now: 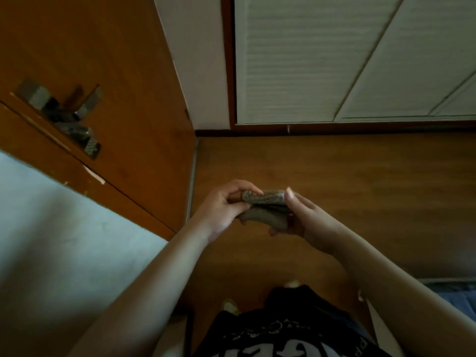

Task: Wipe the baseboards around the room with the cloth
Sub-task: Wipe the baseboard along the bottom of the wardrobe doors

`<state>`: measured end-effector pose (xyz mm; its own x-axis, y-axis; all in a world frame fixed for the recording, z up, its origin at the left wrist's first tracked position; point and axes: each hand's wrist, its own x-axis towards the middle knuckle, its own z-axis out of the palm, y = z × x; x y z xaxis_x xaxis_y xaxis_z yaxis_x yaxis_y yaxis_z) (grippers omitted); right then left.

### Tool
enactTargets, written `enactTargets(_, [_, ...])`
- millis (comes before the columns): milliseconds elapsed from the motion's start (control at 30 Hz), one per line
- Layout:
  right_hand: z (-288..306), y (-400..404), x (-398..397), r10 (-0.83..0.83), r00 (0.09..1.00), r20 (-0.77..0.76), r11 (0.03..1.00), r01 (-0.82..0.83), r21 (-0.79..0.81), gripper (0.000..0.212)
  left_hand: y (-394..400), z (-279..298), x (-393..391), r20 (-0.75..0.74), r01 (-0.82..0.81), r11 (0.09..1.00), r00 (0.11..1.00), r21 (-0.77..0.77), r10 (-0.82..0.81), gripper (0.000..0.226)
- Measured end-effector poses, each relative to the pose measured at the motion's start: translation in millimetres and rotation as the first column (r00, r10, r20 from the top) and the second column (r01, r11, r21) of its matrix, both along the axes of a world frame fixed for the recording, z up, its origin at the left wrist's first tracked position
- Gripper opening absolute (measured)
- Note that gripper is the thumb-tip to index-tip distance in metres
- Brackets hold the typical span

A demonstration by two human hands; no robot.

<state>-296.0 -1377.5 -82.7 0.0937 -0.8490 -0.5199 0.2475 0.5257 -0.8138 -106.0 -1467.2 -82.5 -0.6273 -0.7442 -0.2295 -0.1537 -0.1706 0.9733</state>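
Note:
A small grey cloth (265, 207) is bunched between both hands at chest height over the wooden floor. My left hand (221, 207) pinches its left end with thumb and fingers. My right hand (301, 217) grips its right end, thumb on top and fingers curled beneath. A dark brown baseboard (334, 130) runs along the foot of the far wall, under the white louvred closet doors (334, 60).
A brown wooden door (116, 99) with a metal handle (64, 114) stands at the left, beside a pale wall (51, 228). Wooden floor (360, 189) spreads ahead. A blue object (461, 297) lies at the right edge.

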Motion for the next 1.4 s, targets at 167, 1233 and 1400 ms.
enactTargets(167, [-9.6,-49.2,-36.4,-0.090,0.994,-0.056,0.995,0.092,0.029,0.067,-39.3,1.2,-48.1,0.093,0.017,0.986,0.996,-0.164,-0.002,0.029])
enactTargets(1233, [-33.1,-366.9,-106.9,0.027,0.876,-0.482,0.918,-0.212,-0.334,0.048,-344.8,-22.7,-91.0,0.344,0.177,0.873,0.939,-0.454,-0.011,0.039])
enactTargets(1400, [-38.4,-420.1,-88.1,-0.070,0.827,-0.558,0.928,-0.151,-0.340,0.051,-402.9,-32.9,-79.6,0.293,0.032,0.963,0.955,-0.267,0.050,0.039])
